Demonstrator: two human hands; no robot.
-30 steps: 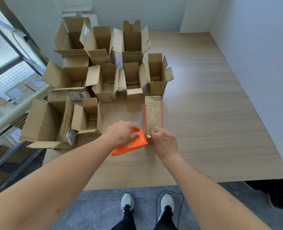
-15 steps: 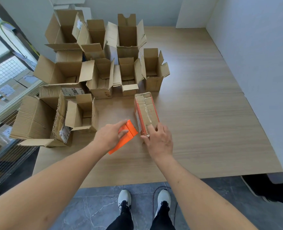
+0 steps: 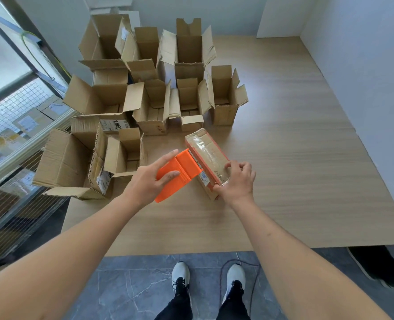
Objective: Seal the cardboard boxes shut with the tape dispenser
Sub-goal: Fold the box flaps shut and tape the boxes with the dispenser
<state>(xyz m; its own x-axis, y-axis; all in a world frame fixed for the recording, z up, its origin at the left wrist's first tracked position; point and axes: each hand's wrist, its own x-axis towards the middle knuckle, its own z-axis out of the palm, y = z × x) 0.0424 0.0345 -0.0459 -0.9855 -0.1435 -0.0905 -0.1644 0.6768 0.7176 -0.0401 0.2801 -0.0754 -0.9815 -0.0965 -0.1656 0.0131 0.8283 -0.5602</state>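
Left hand (image 3: 148, 181) grips the orange tape dispenser (image 3: 176, 174) against the closed cardboard box (image 3: 208, 158), near the wooden table's (image 3: 306, 181) front edge. Right hand (image 3: 238, 181), fingers curled, pinches the box's taped near end; open boxes (image 3: 159, 88) crowd behind.

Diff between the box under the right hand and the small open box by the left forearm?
The taped box is closed, with clear tape and orange edges; the open box has raised flaps. The taped box is turned at an angle and held by the right hand; the open box is untouched. Both are brown cardboard.
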